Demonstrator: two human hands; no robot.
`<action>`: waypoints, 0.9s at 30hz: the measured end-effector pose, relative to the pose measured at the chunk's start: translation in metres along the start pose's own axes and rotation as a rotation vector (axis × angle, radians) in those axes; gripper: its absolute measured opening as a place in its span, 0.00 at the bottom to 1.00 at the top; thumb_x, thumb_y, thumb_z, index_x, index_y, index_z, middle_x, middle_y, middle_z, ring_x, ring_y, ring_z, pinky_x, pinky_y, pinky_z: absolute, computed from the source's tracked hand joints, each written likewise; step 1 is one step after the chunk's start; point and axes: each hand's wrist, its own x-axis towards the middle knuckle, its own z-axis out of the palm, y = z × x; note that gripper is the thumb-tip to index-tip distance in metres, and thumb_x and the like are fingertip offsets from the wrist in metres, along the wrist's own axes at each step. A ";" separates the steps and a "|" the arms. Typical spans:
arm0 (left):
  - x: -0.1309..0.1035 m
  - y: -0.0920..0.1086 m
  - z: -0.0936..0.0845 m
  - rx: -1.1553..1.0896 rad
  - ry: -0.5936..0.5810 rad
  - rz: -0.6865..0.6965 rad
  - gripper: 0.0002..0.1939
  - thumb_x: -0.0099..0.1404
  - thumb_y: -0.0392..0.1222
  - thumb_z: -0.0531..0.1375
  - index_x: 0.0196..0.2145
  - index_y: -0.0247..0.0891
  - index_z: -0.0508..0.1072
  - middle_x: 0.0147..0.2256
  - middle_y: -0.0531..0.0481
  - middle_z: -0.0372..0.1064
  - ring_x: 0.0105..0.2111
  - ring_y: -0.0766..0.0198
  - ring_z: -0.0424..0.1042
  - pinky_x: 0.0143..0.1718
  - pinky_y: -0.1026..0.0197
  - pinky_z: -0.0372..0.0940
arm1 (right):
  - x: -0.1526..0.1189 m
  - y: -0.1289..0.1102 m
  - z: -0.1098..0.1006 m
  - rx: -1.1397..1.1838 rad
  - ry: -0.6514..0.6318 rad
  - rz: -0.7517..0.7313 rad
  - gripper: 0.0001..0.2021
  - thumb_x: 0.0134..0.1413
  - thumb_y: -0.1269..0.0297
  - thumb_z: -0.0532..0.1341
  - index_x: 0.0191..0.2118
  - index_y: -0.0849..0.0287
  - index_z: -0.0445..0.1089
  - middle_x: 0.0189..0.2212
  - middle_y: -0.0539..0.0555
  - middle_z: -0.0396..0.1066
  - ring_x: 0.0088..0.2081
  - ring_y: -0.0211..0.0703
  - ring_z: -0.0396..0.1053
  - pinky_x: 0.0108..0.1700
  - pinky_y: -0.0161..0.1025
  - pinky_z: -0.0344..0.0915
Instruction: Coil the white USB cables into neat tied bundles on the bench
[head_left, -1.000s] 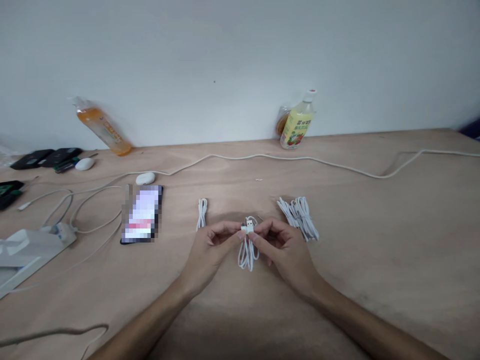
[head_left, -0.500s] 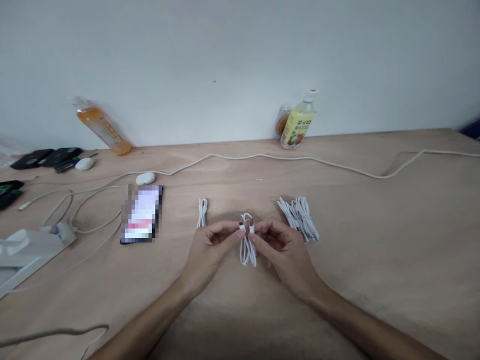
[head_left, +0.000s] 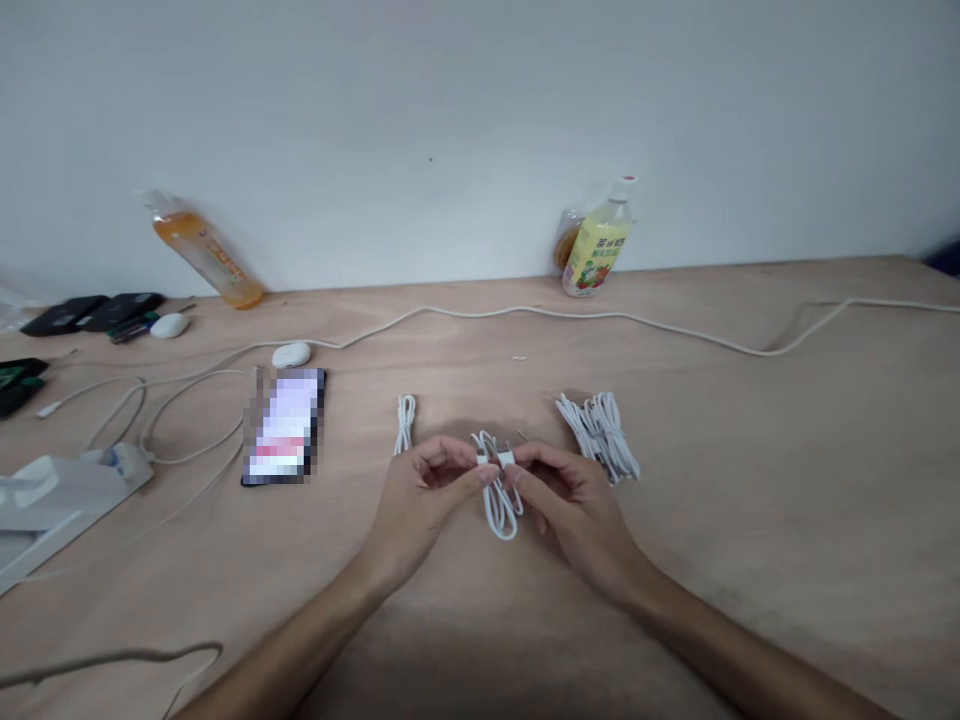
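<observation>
A white coiled cable (head_left: 501,512) hangs between my two hands, its loops pointing down toward me. My left hand (head_left: 431,490) pinches one white connector end between thumb and index finger. The other connector, with a metal tip, is pinched by my right hand (head_left: 574,500). Both connectors are side by side, a small space apart. Behind my left hand lies a thin white cable bundle (head_left: 404,422). Beyond my right hand rests a thicker group of white cable bundles (head_left: 600,436).
On the left are a phone (head_left: 285,428), a white power strip (head_left: 67,500), white cases (head_left: 291,356) and black devices (head_left: 120,312). An orange bottle (head_left: 206,255) and a yellow bottle (head_left: 598,245) lean on the wall. A long white cable (head_left: 517,311) crosses the table.
The connectors have tilted and come slightly lower in my fingers. The hanging loops have swung a little to the right and down.
</observation>
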 end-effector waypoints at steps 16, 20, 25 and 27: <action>-0.002 0.006 0.002 -0.011 0.052 -0.018 0.17 0.54 0.48 0.78 0.28 0.39 0.77 0.27 0.53 0.77 0.27 0.65 0.74 0.35 0.61 0.69 | 0.002 0.005 -0.002 0.047 -0.034 0.102 0.17 0.56 0.45 0.74 0.37 0.54 0.84 0.24 0.49 0.73 0.23 0.36 0.65 0.21 0.33 0.62; -0.002 0.007 0.002 -0.012 0.055 -0.022 0.17 0.53 0.48 0.79 0.28 0.38 0.78 0.27 0.52 0.78 0.27 0.66 0.73 0.34 0.63 0.69 | 0.002 0.005 -0.002 0.081 -0.022 0.105 0.17 0.55 0.45 0.75 0.37 0.55 0.83 0.23 0.48 0.73 0.22 0.35 0.64 0.20 0.31 0.61; -0.003 0.008 0.002 -0.022 0.046 -0.046 0.18 0.53 0.49 0.79 0.29 0.38 0.77 0.28 0.51 0.79 0.28 0.65 0.74 0.35 0.62 0.71 | 0.001 0.005 -0.002 0.088 -0.026 0.096 0.17 0.56 0.46 0.74 0.38 0.55 0.83 0.24 0.48 0.73 0.21 0.34 0.64 0.20 0.31 0.62; -0.003 0.008 0.002 -0.041 0.044 -0.044 0.18 0.52 0.48 0.80 0.28 0.38 0.78 0.28 0.52 0.78 0.27 0.66 0.74 0.35 0.63 0.70 | 0.001 0.005 -0.002 0.089 -0.016 0.096 0.17 0.55 0.46 0.74 0.38 0.55 0.82 0.24 0.49 0.74 0.22 0.34 0.64 0.20 0.31 0.62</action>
